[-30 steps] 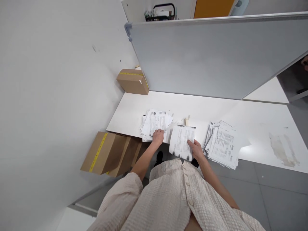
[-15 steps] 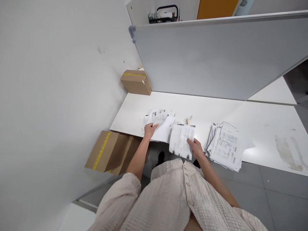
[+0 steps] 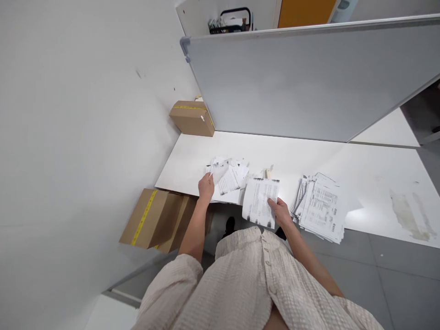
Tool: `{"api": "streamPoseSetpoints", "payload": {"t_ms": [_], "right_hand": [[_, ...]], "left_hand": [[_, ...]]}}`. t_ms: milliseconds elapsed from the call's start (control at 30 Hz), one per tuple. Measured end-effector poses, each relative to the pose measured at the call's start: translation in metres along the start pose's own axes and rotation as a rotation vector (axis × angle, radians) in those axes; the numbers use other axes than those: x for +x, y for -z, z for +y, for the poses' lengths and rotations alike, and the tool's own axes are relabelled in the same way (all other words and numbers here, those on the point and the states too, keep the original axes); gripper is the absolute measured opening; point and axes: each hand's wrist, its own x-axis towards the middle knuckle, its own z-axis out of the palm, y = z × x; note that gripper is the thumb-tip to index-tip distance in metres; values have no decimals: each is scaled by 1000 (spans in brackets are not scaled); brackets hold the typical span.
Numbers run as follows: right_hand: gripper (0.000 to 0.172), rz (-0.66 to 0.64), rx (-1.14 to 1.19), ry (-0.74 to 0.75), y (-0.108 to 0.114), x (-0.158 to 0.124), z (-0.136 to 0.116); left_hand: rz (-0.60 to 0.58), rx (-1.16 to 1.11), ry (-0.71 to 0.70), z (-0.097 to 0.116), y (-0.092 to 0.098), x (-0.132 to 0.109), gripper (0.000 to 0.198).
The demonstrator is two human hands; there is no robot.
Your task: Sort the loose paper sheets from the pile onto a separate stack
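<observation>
Our right hand [image 3: 281, 212] grips a printed sheet [image 3: 258, 199]; left of it, our left hand [image 3: 206, 186] pinches loose paper [image 3: 220, 172], best turned singly.

Papers [image 3: 259, 199] white, black-printed; boxes [image 3: 191, 125] brown; tape [image 3: 144, 217] yellow.

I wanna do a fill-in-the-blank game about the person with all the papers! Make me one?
1. The hand gripping the printed sheet in front of the shirt is the person's ____ one.
2. Left or right? The other hand is at the ____ paper pile.
3. The tape on the cardboard box standing on the table is coloured ____.
4. The other paper pile sticks out over the table's front ____.

Missing words: right; left; yellow; edge.
</observation>
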Motion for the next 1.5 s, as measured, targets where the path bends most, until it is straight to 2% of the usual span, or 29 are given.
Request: {"api": "streamPoseSetpoints", "payload": {"t_ms": [100,200,267,400,533,667,767,833,933,1000,1067,1133,1267,1500], "right_hand": [[38,0,-17,-7,-7,-2,-10],[39,-63,-8,0,-18,-3,-24],[38,-127,9,6,-27,-3,-30],[39,-182,67,38,-40,-2,-37],[44,-195,51,106,-41,-6,-39],[41,-147,-148,236,-28,-8,-43],[34,-58,-490,385,-15,-8,-53],[30,-28,-811,441,-7,-8,-63],[28,-75,-1337,432,-4,-13,-77],[29,-121,-1622,416,-7,-16,-84],[32,-148,-1803,416,-12,-17,-87],[33,-157,-1895,416,-15,-15,-86],[31,-158,-1936,394,-18,-6,-80],[26,-123,-1945,366,-18,4,-72]], "left_hand": [[145,91,-105,16,19,-2,35],[152,69,-265,40,24,-22,35],[61,41,-423,59,16,-46,35],[-185,71,-722,91,-15,-97,38],[-285,115,-790,109,-38,-123,37],[-389,99,-819,113,-44,-126,35],[-493,12,-763,108,-44,-117,49],[-469,-64,-618,99,-47,-103,60],[-382,-178,-368,83,-58,-76,67],[-420,-248,-294,74,-68,-62,68],[-488,-304,-257,68,-79,-54,62],[-534,-321,-212,63,-88,-52,52],[-575,-244,-147,57,-100,-56,40],[-616,-248,-153,67,-101,-57,34]]}}
